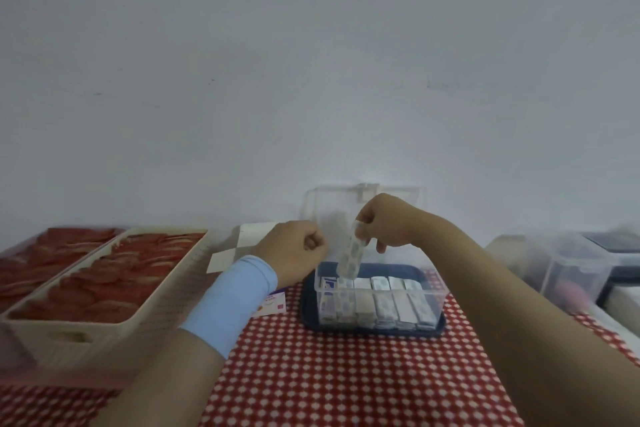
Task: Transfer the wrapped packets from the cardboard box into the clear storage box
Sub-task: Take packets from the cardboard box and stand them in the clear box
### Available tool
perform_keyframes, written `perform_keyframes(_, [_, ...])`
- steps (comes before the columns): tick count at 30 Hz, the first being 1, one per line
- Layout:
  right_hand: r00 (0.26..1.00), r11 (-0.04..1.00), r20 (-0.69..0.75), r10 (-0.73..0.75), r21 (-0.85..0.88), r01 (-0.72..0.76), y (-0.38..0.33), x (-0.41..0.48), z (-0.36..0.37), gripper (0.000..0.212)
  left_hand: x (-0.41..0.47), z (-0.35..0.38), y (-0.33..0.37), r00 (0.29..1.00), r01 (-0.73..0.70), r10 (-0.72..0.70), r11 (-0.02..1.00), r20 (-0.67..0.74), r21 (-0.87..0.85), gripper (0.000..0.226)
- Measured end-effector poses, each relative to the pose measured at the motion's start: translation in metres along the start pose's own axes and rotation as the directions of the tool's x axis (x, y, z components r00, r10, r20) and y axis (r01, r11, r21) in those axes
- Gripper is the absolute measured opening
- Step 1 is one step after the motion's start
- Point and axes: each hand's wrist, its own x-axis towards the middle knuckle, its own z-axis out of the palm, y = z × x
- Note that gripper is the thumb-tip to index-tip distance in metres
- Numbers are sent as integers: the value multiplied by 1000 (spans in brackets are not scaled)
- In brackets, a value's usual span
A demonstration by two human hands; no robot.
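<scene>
The right hand (384,218) pinches a wrapped packet (350,255) by its top end, hanging it upright over the left end of the clear storage box (429,291), which stands on a dark blue tray (438,329). The left hand (294,251), clenched in a fist with nothing seen in it, hovers just left of the packet, in front of the open cardboard box (239,246).

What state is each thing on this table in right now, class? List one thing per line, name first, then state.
Clear storage box: lid open, a row of packets standing inside.
Wrapped packet: held upright over the box, not yet in.
Right hand: fingers pinching the packet's top.
Left hand: closed in a fist; contents not visible.
Cardboard box: flaps open.
Beige basket: full of red items.
</scene>
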Motion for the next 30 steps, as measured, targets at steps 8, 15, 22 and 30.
perform_keyframes(8, [995, 967, 28, 95, -241, -85, 32, -17, -31, 15, 15, 38, 35, 967, -91, 71, 993, 245, 70, 29])
perform_keyframes(15, [991, 944, 72, 111, -320, -82, 55, -27, -29, 14, 21, 58, 59, 923, -134, 70, 980, 380, 145, 36])
perform_keyframes(22, [978, 917, 167, 126, -397, -50, 63, -27, -15, 18, 27, 75, 76, 892, -148, 71, 979, 446, 142, 38])
perform_keyframes(30, [981, 827, 107, 165, -557, -78, 70, -23, 7, 20, 30, 94, 84, 844, -165, 27, 963, 535, 213, 41])
